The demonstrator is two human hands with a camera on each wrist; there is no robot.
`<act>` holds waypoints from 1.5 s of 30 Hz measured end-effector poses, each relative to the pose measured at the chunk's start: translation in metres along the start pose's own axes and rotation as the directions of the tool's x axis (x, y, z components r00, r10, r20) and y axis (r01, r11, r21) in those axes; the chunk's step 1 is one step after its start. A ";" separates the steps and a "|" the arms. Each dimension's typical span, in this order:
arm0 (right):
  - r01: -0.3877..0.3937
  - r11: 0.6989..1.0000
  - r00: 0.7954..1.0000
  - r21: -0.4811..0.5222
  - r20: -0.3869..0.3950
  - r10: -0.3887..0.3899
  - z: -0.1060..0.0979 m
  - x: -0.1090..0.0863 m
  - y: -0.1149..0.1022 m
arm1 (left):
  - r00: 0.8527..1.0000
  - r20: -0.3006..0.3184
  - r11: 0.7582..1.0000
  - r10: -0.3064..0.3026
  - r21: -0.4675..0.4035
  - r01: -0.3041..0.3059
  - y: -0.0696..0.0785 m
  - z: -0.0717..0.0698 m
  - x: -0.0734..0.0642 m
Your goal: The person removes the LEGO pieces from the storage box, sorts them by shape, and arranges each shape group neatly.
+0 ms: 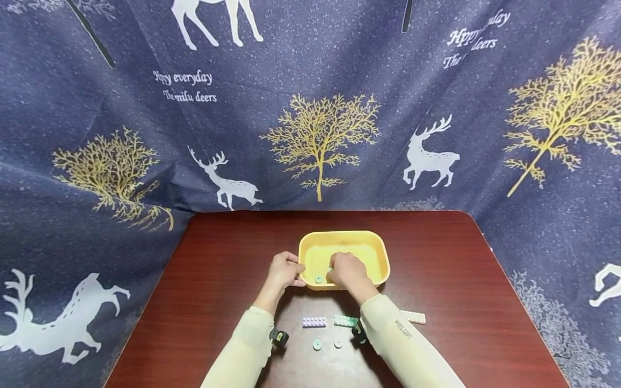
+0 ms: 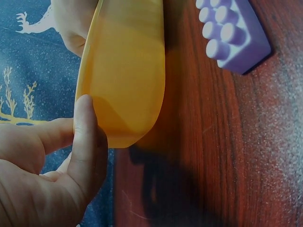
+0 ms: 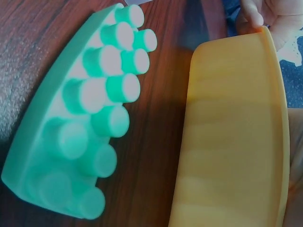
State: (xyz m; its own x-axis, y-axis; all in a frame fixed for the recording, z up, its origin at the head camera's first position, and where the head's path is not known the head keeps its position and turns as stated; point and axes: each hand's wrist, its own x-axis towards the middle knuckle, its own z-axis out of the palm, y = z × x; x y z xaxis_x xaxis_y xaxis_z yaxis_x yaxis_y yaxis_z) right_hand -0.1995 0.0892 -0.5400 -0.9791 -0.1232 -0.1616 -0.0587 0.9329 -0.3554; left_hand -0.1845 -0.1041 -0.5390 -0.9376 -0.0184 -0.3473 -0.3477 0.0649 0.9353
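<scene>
My left hand (image 1: 283, 271) grips the front left corner of a yellow plastic bin (image 1: 344, 234), thumb over the rim in the left wrist view. Inside the bin, my right hand (image 1: 348, 269) reaches down with curled fingers, and a small pale green round piece (image 1: 330, 271) shows at its fingertips. Another pale green round piece (image 1: 318, 279) lies on the bin floor just left of that hand. In the right wrist view the bin wall (image 3: 232, 132) hides most of the right hand.
In front of the bin lie a purple toy brick (image 1: 314, 322), a green toy brick (image 1: 343, 320) and a white toy brick (image 1: 414, 317), the last two partly behind the right arm. Nearer are two small round pieces, one pale green (image 1: 317, 344), one whitish (image 1: 338, 343).
</scene>
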 end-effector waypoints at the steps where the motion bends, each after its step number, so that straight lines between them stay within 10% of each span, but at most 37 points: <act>1: -0.001 1.000 1.000 0.000 -0.002 0.001 0.000 0.000 0.000 | 1.000 -0.001 1.000 0.000 0.001 0.000 0.000 0.000 0.000; 45: 0.070 0.991 0.982 0.113 -0.185 -0.049 -0.037 -0.036 0.030 | 1.000 -0.006 1.000 -0.008 0.023 0.008 0.004 0.002 -0.004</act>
State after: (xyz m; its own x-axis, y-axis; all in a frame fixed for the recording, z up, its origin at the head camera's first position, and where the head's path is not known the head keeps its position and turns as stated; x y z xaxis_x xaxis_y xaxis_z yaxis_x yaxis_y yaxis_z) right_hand -0.1726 0.1344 -0.5113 -0.9942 -0.1038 0.0286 -0.1051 0.8778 -0.4674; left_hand -0.1820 -0.1021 -0.5339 -0.9348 -0.0247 -0.3544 -0.3551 0.0880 0.9307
